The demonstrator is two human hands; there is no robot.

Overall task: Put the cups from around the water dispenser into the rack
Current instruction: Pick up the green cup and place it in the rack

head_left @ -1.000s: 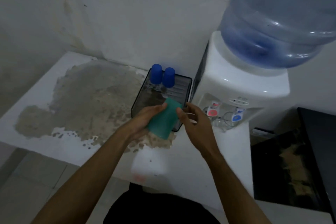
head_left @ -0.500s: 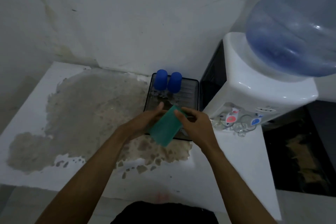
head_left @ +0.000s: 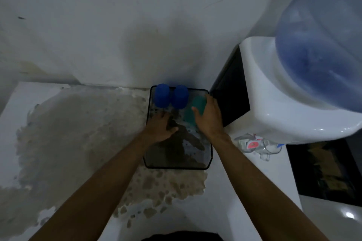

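A teal cup (head_left: 196,106) stands upside down at the back right of the dark rack (head_left: 177,166), with my right hand (head_left: 209,117) wrapped around its right side. To its left, two blue cups (head_left: 162,97) (head_left: 180,99) stand upside down along the rack's back edge. My left hand (head_left: 160,128) rests low over the rack's left half, holding nothing, fingers loosely curled. The white water dispenser (head_left: 278,103) with its blue bottle (head_left: 323,53) stands right of the rack.
The rack sits on a white counter (head_left: 244,191) with a large worn brown patch (head_left: 68,133), against a white wall. Clear cups or glasses (head_left: 262,148) lie under the dispenser's taps. A dark surface (head_left: 323,168) lies to the right.
Both hands held the teal cup tilted over the rack's front; now it stands upside down at the back right, held only by my right hand. My left hand let go.
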